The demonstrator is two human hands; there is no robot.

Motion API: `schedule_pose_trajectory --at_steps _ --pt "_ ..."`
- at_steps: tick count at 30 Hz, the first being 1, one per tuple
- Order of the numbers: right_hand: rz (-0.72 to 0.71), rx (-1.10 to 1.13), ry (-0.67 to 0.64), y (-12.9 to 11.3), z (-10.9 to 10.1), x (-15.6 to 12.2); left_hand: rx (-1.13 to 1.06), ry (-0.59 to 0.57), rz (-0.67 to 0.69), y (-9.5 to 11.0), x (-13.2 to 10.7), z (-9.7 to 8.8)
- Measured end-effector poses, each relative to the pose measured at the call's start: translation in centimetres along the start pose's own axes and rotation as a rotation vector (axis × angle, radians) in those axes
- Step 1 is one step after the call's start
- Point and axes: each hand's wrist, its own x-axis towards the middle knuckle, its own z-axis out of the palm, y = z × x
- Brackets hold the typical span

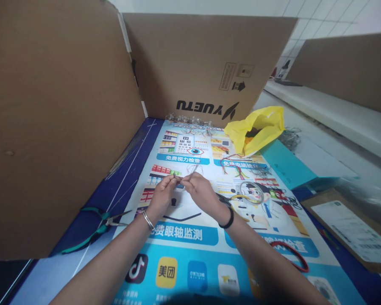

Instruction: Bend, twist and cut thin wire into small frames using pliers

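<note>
My left hand (162,195) and my right hand (200,190) meet over a printed poster (190,245) on the table. Both hands pinch a small thin wire piece (181,178) between their fingertips; its exact form is too small to make out. A silver bangle circles my left wrist and a black band my right wrist. Just under the hands lie a small dark part (173,201) and a thin black bent strip (181,218).
Tall cardboard walls (59,118) close off the left and back. Green-handled pliers (96,231) lie at the left. A yellow plastic bag (257,127), coloured wires (233,167), a red ring (292,254), a teal box (287,167) and a labelled carton (352,233) sit to the right.
</note>
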Motion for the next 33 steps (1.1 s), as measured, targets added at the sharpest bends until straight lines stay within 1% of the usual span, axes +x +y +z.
schedule_pose_trajectory --at_steps 3,7,9,13,16,22,28,33 --pt "-0.012 0.062 0.033 -0.1 0.5 0.4 0.019 0.008 -0.018 0.0 0.0 -0.1" --pt "0.042 0.054 0.062 0.8 1.7 0.6 0.060 -0.003 -0.034 -0.1 0.1 -0.4" --pt "0.033 0.043 0.074 1.2 2.0 0.6 0.089 -0.010 -0.029 0.0 0.2 -0.5" --pt "-0.027 0.030 0.102 1.6 2.1 0.5 0.147 -0.028 -0.013 0.2 0.1 -0.5" --pt "-0.041 0.037 0.117 1.4 2.2 0.4 0.170 -0.027 -0.009 0.3 0.0 -0.5" --pt "0.023 0.039 0.141 1.3 2.3 0.4 0.177 -0.043 -0.008 0.1 0.0 -0.6" --pt "-0.045 -0.057 0.106 0.9 1.8 0.8 0.184 -0.075 0.002 0.0 0.2 -0.7" --pt "-0.064 -0.254 0.063 0.6 1.4 1.2 0.189 -0.071 0.031 0.0 0.2 -0.7"
